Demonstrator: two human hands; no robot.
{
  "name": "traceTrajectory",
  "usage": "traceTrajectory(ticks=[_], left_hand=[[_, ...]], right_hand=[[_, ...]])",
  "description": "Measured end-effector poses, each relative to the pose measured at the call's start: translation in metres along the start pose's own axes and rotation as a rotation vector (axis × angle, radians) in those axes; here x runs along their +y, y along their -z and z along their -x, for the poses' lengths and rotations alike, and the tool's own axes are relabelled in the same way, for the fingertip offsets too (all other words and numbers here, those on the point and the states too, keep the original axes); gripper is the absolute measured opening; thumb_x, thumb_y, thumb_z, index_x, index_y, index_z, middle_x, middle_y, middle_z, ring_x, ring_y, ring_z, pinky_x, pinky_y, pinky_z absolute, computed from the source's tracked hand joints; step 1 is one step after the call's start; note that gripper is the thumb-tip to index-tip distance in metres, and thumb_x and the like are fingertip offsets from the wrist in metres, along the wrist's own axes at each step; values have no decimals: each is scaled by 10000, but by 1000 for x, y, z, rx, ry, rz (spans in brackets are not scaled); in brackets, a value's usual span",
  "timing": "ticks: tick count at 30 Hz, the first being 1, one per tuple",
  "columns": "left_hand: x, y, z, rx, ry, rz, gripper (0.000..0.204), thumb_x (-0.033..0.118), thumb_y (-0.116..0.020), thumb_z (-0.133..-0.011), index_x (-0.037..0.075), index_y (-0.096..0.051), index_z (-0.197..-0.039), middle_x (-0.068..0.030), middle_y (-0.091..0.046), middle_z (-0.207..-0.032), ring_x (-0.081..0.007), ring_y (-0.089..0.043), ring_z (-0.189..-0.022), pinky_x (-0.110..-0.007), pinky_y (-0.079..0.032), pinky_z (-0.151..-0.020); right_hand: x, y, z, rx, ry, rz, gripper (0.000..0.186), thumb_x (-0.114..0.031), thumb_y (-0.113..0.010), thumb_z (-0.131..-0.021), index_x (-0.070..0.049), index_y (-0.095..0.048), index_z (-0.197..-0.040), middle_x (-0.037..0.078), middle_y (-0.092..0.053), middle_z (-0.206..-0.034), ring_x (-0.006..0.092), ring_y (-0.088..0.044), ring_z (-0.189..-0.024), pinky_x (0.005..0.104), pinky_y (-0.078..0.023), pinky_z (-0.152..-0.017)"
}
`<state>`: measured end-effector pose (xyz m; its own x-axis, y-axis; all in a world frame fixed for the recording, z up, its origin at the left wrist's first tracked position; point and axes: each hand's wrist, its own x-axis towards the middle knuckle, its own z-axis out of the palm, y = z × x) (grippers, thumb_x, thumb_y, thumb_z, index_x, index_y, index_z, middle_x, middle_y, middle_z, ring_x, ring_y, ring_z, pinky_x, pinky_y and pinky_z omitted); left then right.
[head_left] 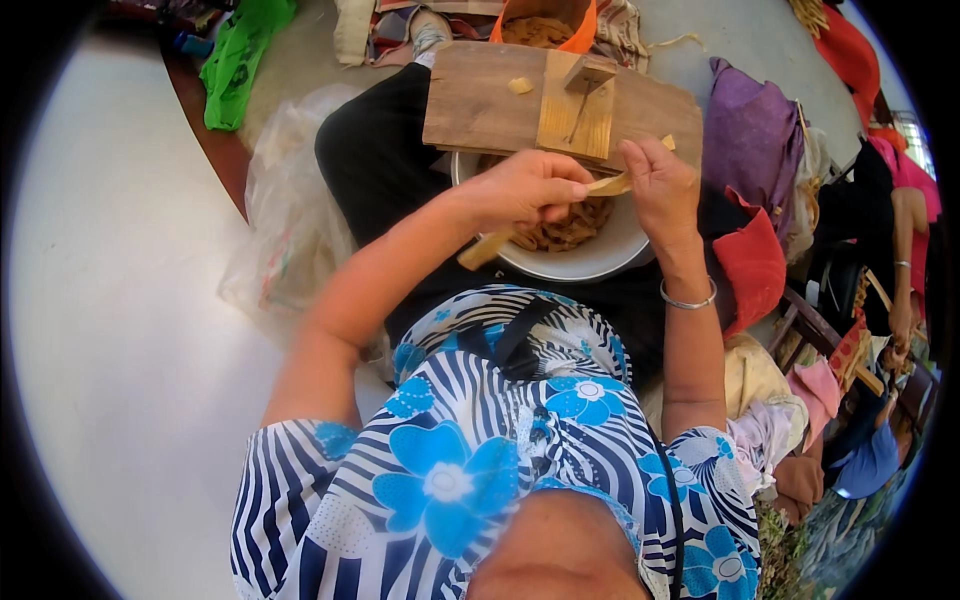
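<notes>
My left hand (530, 190) and my right hand (660, 190) both pinch one flat, pale tan strip (608, 186), stretched between them. Its loose end hangs below my left wrist, slightly blurred. Beneath my hands sits a white basin (590, 270) holding many brown strips (565, 233). A wooden board (480, 95) lies across the basin's far side. On it is a lighter wood plate (560, 120) with a small upright wooden block (590, 72) and what looks like a thin metal piece. Small tan scraps (520, 86) rest on the board.
Beyond the board stands an orange container (575, 40) of brown pieces. Clear plastic (290, 190) and a green bag (240, 65) are on the left. Purple cloth (752, 135) and red cloth (752, 265) lie to the right, where another person's arm (903, 260) shows.
</notes>
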<state>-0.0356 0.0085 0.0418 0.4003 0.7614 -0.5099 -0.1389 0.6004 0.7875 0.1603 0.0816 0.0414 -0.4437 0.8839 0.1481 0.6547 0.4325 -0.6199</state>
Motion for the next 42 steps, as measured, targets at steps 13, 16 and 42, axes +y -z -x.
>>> traceTrajectory(ticks=[13, 16, 42], left_hand=[[4, -46, -2, 42, -424, 243, 293, 156, -512, -932, -6, -523, -1176, 40, -439, -648, -41, -381, -552, -192, -323, -504], [-10, -42, -20, 75, -357, 271, 314, 109, -515, -912, 8, -499, -1209, 31, -445, -655, -38, -395, -564, -183, -305, -489], [-37, -40, -17, 512, -736, -743, 269, 147, -603, -814, 50, -606, -1065, -123, -620, -963, -334, -589, -863, -388, -478, -740]], right_hand=[[-26, -16, 16, 69, -207, -849, 236, -133, -550, -945, 12, -646, -1106, -12, -625, -771, 92, -549, -626, 213, -445, -622], [-13, -26, 19, 150, -73, -364, 226, -107, -563, -928, -66, -651, -1133, 22, -693, -881, 123, -622, -726, 230, -482, -694], [12, -48, 53, -239, -580, -1333, 220, -77, -559, -882, -3, -626, -1077, 83, -591, -1153, 199, -547, -1075, 330, -460, -877]])
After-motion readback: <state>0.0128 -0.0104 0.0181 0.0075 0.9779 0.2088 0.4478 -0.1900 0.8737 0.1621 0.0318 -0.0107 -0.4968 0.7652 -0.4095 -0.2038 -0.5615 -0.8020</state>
